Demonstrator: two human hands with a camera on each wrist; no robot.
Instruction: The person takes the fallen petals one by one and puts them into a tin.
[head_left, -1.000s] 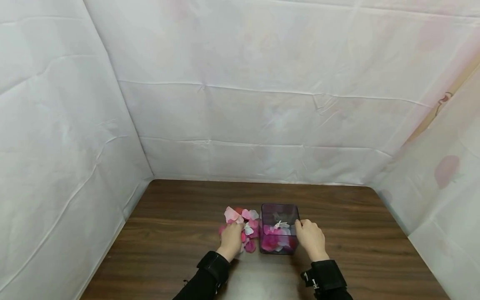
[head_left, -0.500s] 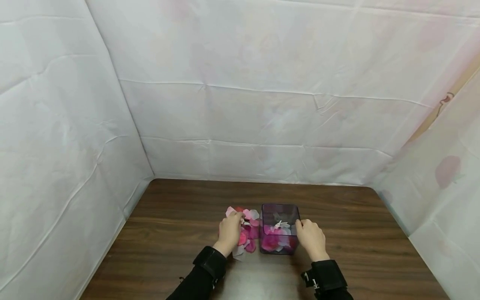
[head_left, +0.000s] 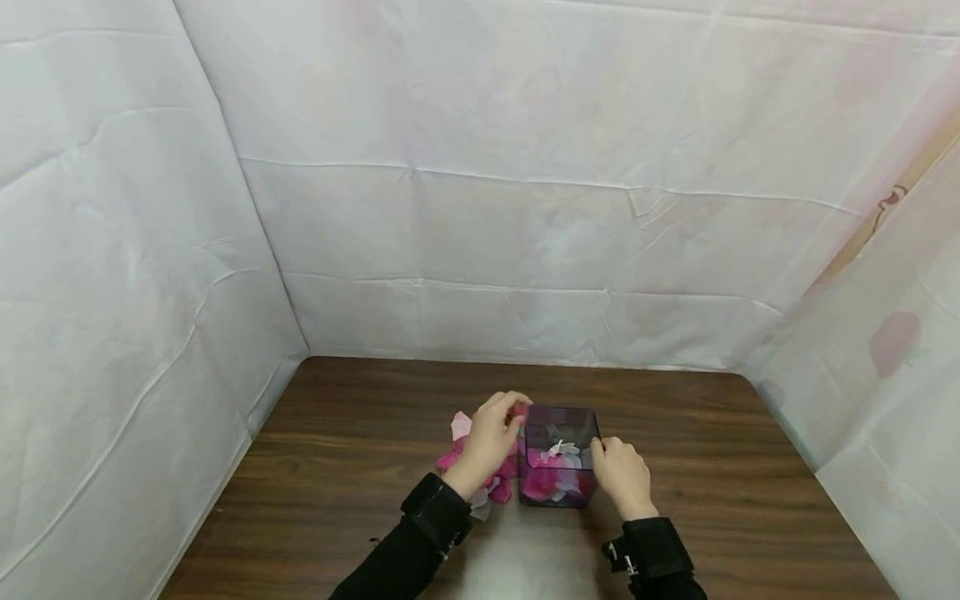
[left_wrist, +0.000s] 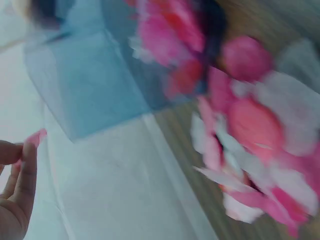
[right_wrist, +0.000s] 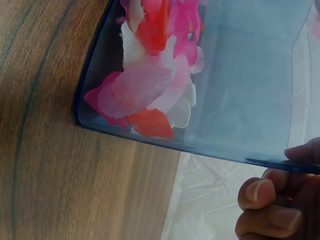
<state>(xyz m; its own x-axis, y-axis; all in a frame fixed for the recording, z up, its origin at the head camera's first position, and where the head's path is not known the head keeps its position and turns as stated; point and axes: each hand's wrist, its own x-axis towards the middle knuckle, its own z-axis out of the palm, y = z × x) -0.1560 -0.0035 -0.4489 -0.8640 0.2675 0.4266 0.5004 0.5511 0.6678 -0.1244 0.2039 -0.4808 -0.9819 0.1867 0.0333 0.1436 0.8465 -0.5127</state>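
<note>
My left hand is raised beside the clear purple box, near its left back corner. Between thumb and fingertips it pinches a small pink flower petal. Below and partly behind that hand lies a loose pile of pink, white and red petals on the table. My right hand holds the box by its right rim, thumb inside and fingers outside, as the right wrist view shows. At the bottom of the open box lie mixed petals in pink, white and orange-red.
The brown wood-grain table carries the box and the pile. White sheeting hangs behind it and along both sides. Black bands wrap both wrists.
My left hand moved from over the petal pile, first slightly back, then up and right toward the box with a pink petal. The right hand and box stayed put.
</note>
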